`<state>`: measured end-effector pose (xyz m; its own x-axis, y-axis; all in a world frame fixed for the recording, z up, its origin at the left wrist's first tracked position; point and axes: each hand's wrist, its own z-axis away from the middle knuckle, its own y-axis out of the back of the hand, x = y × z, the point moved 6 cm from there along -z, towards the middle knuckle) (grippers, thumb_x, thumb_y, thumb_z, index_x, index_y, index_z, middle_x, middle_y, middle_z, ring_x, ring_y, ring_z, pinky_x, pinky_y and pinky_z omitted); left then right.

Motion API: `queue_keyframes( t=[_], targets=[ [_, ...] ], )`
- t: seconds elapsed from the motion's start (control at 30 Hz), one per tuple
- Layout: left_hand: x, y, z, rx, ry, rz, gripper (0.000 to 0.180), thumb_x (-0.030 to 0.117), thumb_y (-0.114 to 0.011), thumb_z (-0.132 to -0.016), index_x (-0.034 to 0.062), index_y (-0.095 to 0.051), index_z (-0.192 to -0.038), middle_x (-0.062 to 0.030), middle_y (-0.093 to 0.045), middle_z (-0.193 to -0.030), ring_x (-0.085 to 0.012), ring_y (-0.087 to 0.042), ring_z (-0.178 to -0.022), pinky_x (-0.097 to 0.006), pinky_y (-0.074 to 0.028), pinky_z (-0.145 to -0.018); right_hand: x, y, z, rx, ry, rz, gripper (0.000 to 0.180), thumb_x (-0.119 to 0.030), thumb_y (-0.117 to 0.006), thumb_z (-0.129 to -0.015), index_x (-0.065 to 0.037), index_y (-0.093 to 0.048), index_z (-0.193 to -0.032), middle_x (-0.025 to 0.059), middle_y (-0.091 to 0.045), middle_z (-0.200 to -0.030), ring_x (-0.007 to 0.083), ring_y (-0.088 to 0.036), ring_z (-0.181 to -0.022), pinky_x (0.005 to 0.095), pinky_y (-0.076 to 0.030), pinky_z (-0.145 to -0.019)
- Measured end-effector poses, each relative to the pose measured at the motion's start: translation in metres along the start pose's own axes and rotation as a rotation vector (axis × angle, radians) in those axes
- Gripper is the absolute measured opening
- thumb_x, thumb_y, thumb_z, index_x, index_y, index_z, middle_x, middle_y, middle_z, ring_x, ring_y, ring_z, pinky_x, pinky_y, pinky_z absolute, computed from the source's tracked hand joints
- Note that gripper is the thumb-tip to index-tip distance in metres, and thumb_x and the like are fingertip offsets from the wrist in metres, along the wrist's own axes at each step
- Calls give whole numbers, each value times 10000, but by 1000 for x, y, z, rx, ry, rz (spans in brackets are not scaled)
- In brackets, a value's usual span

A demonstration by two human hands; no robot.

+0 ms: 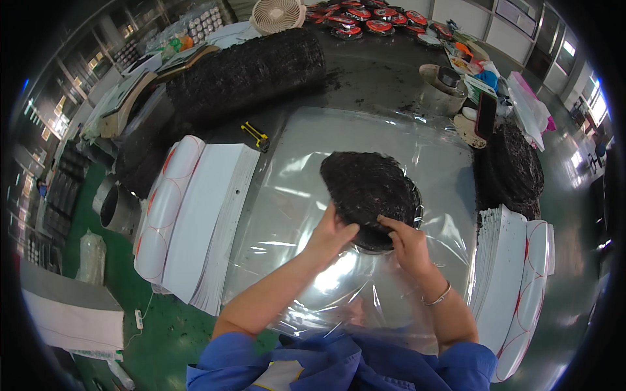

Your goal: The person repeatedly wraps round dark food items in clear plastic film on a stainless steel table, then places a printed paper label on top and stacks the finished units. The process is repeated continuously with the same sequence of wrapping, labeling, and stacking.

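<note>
In the middle of the table lies a sheet of clear plastic film point(287, 163), creased and shiny. Above it, a round, blackish sheet of what looks like dried seaweed point(372, 186) is held partly tilted over a dark round rim point(419, 205). My left hand point(331, 236) grips its lower left edge, thumb on top and fingers tucked behind. At the lower right edge, my right hand point(405, 242) pinches it between thumb and fingers. Whether one layer or several are held cannot be made out.
Behind stands a long black seaweed stack point(248, 72), with a yellow cutter knife point(255, 135) before it. Paper stacks flank the film, left point(202, 215) and right point(502, 260). A metal ring point(440, 91), a phone point(486, 115) and more seaweed point(512, 166) sit at right; red packs point(378, 26) lie behind.
</note>
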<state>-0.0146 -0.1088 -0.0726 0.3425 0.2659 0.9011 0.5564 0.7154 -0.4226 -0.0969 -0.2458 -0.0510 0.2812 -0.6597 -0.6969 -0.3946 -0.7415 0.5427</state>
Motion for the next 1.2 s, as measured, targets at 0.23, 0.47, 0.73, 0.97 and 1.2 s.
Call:
queue_keyframes(
  t=[0.23, 0.47, 0.73, 0.97, 1.2],
  targets=[
    [-19, 31, -6, 202, -49, 111, 465, -83, -439, -818, 38, -318, -1250, -85, -495, -1135, -181, -512, -1016, -303, -437, -855, 82, 107, 17, 703, -405, 116, 319, -99, -504, -853, 67, -484, -1125, 110, -574, -991, 181, -532, -894, 284, -413, -796],
    [6, 34, -13, 59, -18, 189, 516, -80, -449, -813, 81, -296, -1278, -80, -467, -1181, -204, -505, -1057, -344, -465, -867, -7, 251, 11, 980, 409, 777, 323, 82, -408, -829, 36, -500, -1136, 149, -562, -1129, 258, -539, -1051, 359, -389, -948],
    [-14, 16, -26, -101, 161, 45, 584, -88, -475, -788, 70, -273, -1313, -74, -459, -1204, -184, -499, -1064, -326, -463, -852, 42, 177, -13, 255, -7, 331, 731, -172, -737, -643, -19, -385, -1266, 140, -408, -1299, 283, -382, -1215, 398, -329, -987],
    [18, 26, -38, 42, -133, -1103, 690, 58, -623, -743, 13, -251, -1323, -181, -414, -1243, -246, -520, -1045, -354, -465, -813, 51, 24, -32, -567, -120, 594, 1064, -415, -795, -481, 34, -282, -1298, 224, -253, -1366, 348, -444, -1107, 373, -423, -900],
    [-8, -36, -67, -434, -30, -1969, 1055, 490, -721, -580, -63, -216, -1323, -284, -161, -1376, -311, -468, -1089, -361, -454, -846, 53, -2, -43, -760, -218, 873, 1102, -422, -811, -445, 48, -286, -1293, 271, -257, -1348, 320, -458, -1099, 351, -460, -857]
  ],
)
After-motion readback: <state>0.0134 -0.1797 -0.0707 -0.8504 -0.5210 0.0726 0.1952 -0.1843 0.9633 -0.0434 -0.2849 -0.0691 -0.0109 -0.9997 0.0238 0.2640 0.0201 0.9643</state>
